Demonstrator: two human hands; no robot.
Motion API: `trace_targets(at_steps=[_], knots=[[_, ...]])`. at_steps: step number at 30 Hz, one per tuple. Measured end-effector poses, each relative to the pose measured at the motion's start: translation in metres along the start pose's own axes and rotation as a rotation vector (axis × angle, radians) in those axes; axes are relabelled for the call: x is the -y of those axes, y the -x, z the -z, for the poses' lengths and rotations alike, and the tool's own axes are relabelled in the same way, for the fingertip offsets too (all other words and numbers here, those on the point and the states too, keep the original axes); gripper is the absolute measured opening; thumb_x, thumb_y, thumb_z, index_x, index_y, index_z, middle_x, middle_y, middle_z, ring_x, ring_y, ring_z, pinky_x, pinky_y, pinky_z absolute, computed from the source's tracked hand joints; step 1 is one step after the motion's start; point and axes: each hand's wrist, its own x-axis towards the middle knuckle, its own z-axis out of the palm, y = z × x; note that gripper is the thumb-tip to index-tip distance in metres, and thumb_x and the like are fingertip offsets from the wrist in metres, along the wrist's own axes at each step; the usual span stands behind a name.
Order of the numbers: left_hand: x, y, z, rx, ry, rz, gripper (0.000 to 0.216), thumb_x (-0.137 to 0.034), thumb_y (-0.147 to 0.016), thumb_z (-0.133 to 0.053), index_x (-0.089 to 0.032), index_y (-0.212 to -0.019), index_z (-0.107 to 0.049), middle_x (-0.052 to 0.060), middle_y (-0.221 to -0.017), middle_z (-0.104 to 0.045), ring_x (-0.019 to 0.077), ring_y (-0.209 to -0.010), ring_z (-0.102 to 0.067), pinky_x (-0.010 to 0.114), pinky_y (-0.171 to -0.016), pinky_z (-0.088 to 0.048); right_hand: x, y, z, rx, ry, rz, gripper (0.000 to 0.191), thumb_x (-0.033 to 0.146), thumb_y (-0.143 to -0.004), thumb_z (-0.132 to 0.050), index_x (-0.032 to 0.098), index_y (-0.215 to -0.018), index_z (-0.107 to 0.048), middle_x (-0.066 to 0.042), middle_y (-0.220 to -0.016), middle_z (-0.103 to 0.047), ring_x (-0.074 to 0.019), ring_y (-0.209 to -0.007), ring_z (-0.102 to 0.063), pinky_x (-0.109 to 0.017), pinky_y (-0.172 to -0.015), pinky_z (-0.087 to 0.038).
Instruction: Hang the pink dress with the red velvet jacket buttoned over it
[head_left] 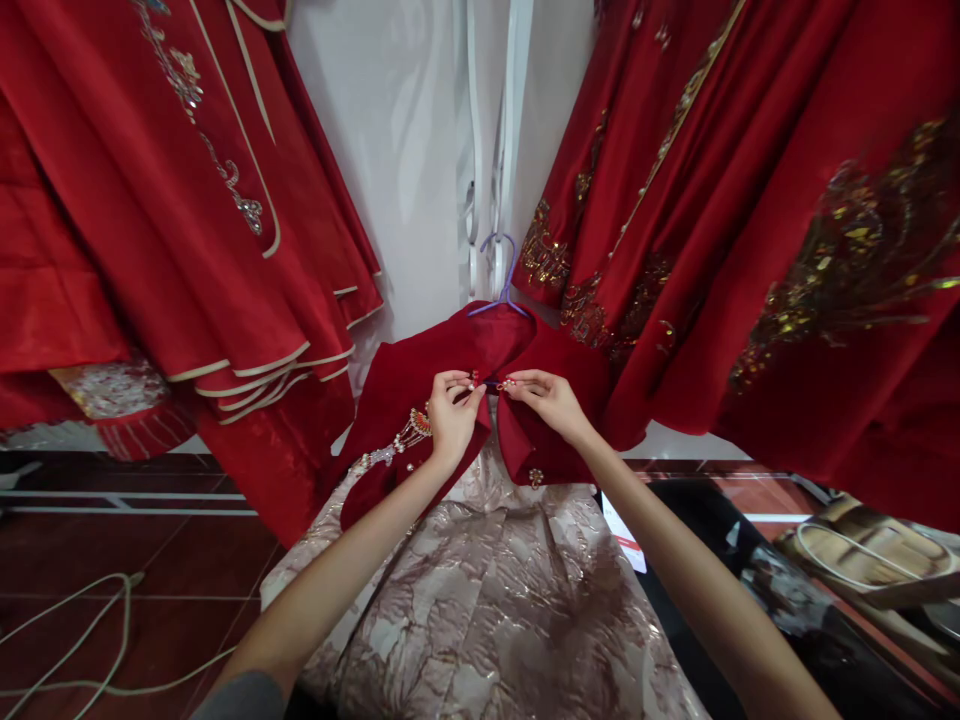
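A dark red velvet jacket hangs on a purple hanger over a pale pink and gold brocade skirt. My left hand pinches the left front edge of the jacket at the neck. My right hand pinches the right front edge opposite it. Between the fingertips sits a small red clasp. A beaded tassel ornament hangs on the jacket's left front, just below my left hand.
Red embroidered gowns hang on the left and on the right, close on both sides. A white wall stands behind. A pale cable lies on the dark red tiled floor at the left. A black bag sits at lower right.
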Motion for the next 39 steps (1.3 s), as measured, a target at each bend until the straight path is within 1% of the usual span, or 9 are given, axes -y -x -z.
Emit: trace_targets(at_steps=[2, 5, 8, 12, 16, 21, 28, 34, 39], knots=[[-0.002, -0.001, -0.002, 0.018, -0.012, -0.014, 0.022, -0.022, -0.070, -0.072, -0.018, -0.085, -0.056, 0.004, -0.088, -0.064, 0.0147, -0.085, -0.065, 0.029, -0.080, -0.054, 0.008, 0.003, -0.001, 0.037, -0.062, 0.000, 0.035, 0.036, -0.064, -0.078, 0.017, -0.091, -0.068, -0.008, -0.094, -0.072, -0.0192, -0.089, -0.067, -0.038, -0.093, -0.050], [-0.003, -0.004, -0.005, 0.092, -0.052, -0.037, 0.015, -0.019, -0.072, -0.069, -0.017, -0.085, -0.061, 0.006, -0.091, -0.068, 0.0162, -0.086, -0.066, 0.030, -0.082, -0.053, 0.015, 0.005, -0.005, 0.074, -0.099, 0.021, 0.035, 0.037, -0.064, -0.078, 0.018, -0.091, -0.068, -0.006, -0.094, -0.072, -0.0188, -0.090, -0.067, -0.039, -0.094, -0.050], [-0.003, -0.007, -0.006, 0.127, -0.116, -0.055, 0.012, -0.016, -0.073, -0.066, -0.017, -0.085, -0.064, 0.005, -0.091, -0.070, 0.0166, -0.085, -0.067, 0.032, -0.083, -0.053, 0.012, 0.002, -0.012, 0.046, -0.082, 0.046, 0.036, 0.039, -0.062, -0.079, 0.018, -0.089, -0.067, -0.006, -0.091, -0.071, -0.0181, -0.086, -0.066, -0.038, -0.092, -0.051], [0.000, -0.009, -0.003, 0.124, -0.154, -0.089, 0.010, -0.022, -0.075, -0.067, -0.017, -0.084, -0.064, 0.006, -0.090, -0.071, 0.0168, -0.084, -0.067, 0.033, -0.084, -0.052, 0.004, -0.004, -0.016, -0.017, -0.054, 0.088, 0.034, 0.039, -0.064, -0.077, 0.018, -0.088, -0.065, -0.006, -0.090, -0.070, -0.0167, -0.082, -0.065, -0.036, -0.088, -0.052], [0.000, -0.010, 0.000, 0.108, -0.113, -0.090, 0.012, -0.025, -0.076, -0.068, -0.017, -0.084, -0.064, 0.006, -0.089, -0.070, 0.0166, -0.085, -0.066, 0.033, -0.086, -0.051, 0.002, -0.003, -0.012, 0.006, -0.046, 0.109, 0.032, 0.037, -0.066, -0.076, 0.017, -0.088, -0.065, -0.006, -0.091, -0.069, -0.0164, -0.082, -0.064, -0.034, -0.086, -0.051], [-0.002, -0.012, 0.000, 0.095, 0.055, -0.006, 0.017, -0.027, -0.072, -0.071, -0.015, -0.083, -0.063, 0.007, -0.088, -0.069, 0.0167, -0.087, -0.066, 0.034, -0.090, -0.050, 0.007, 0.002, -0.009, 0.021, -0.018, 0.125, 0.031, 0.038, -0.067, -0.076, 0.018, -0.088, -0.065, -0.005, -0.089, -0.069, -0.0158, -0.082, -0.064, -0.033, -0.084, -0.051], [-0.005, -0.012, 0.006, 0.237, 0.049, 0.008, 0.019, -0.026, -0.069, -0.074, -0.016, -0.082, -0.064, 0.006, -0.087, -0.069, 0.0162, -0.087, -0.065, 0.034, -0.091, -0.050, 0.004, -0.003, -0.013, -0.001, -0.028, 0.135, 0.032, 0.040, -0.067, -0.075, 0.019, -0.087, -0.064, -0.005, -0.090, -0.069, -0.0160, -0.083, -0.063, -0.032, -0.084, -0.051], [-0.013, -0.022, 0.013, 0.405, -0.052, -0.034, 0.020, -0.022, -0.070, -0.073, -0.016, -0.087, -0.066, 0.007, -0.089, -0.070, 0.0150, -0.082, -0.065, 0.031, -0.083, -0.052, 0.004, -0.004, -0.013, 0.000, -0.057, 0.153, 0.031, 0.039, -0.067, -0.076, 0.019, -0.088, -0.063, -0.005, -0.092, -0.069, -0.0161, -0.085, -0.063, -0.033, -0.085, -0.052], [-0.021, -0.019, 0.009, 0.422, -0.200, -0.093, 0.018, -0.024, -0.076, -0.067, -0.018, -0.092, -0.064, 0.006, -0.093, -0.068, 0.0143, -0.079, -0.066, 0.024, -0.066, -0.054, 0.004, -0.004, -0.010, 0.012, -0.041, 0.163, 0.031, 0.039, -0.068, -0.075, 0.019, -0.089, -0.063, -0.005, -0.093, -0.069, -0.0162, -0.086, -0.064, -0.033, -0.086, -0.052]])
